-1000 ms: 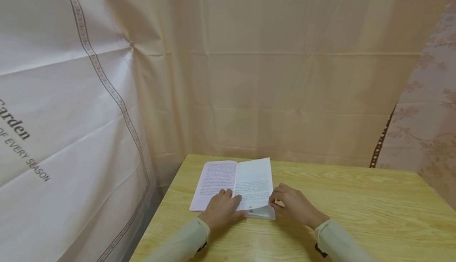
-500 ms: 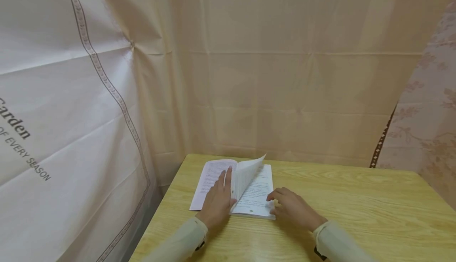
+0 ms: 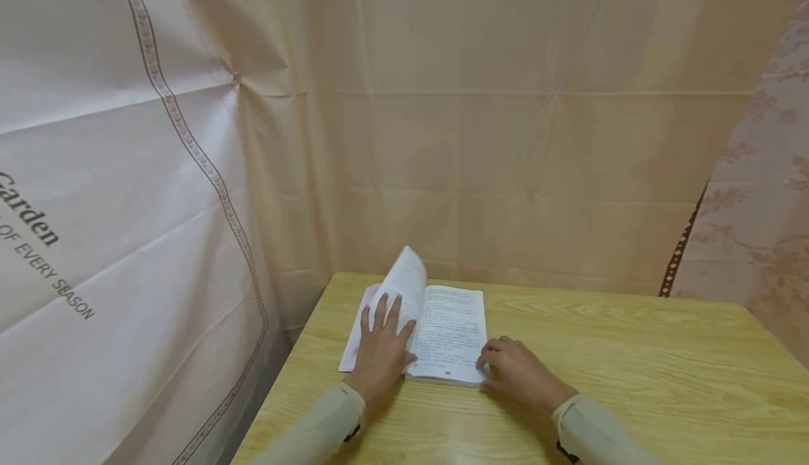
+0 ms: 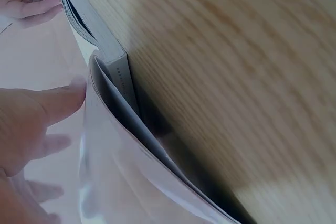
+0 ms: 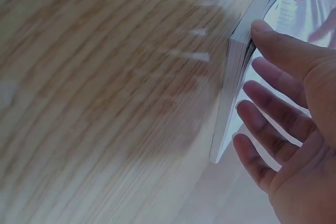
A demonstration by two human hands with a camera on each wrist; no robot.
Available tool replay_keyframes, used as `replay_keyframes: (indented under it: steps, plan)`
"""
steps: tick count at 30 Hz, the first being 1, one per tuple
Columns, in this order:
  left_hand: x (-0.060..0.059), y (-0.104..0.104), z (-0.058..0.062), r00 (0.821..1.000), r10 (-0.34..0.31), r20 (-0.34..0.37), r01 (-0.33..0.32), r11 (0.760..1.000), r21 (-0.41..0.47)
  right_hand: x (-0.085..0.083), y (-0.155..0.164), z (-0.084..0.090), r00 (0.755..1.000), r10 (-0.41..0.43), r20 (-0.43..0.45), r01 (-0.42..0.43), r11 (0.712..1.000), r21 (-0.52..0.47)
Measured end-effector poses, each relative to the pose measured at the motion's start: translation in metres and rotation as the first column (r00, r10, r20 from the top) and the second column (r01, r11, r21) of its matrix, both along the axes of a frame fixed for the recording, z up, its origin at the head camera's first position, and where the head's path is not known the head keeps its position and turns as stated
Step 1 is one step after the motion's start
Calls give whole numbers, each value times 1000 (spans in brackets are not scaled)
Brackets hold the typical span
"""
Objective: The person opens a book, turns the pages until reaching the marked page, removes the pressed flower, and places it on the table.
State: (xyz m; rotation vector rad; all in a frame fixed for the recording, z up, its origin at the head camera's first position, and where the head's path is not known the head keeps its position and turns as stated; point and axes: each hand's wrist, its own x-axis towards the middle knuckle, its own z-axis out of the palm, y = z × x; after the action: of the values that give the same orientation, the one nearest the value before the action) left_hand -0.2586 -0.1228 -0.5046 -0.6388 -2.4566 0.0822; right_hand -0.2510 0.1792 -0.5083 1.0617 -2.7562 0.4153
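Page mid-turn in open book (image 3: 442, 335), lower centre of the head view, on the wooden table (image 3: 632, 352).

Left hand (image 3: 381, 349) lies flat with fingers spread on the left-hand side, pressing against a raised sheet (image 3: 404, 286) that curls upright over the spine; the sheet is not yet laid flat. Right hand (image 3: 515, 370) rests at the book's lower right corner, fingers loosely bent and touching the page edge, gripping nothing. The right block of pages looks thick, so I judge most are unturned.

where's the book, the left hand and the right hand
book (image 3: 451, 335), head view, on the open right-hand page.
left hand (image 3: 381, 348), head view, on the back of the hand, over the turning page.
right hand (image 3: 515, 372), head view, on the back of the hand, at the book's corner.
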Motion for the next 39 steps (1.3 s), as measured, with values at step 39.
replay_keyframes:
  steps: [39]
  plan:
    - [9,7,-4,885,-78,459,111,993,-45,-3,-1,14,999,25,47,-21,996,-82]
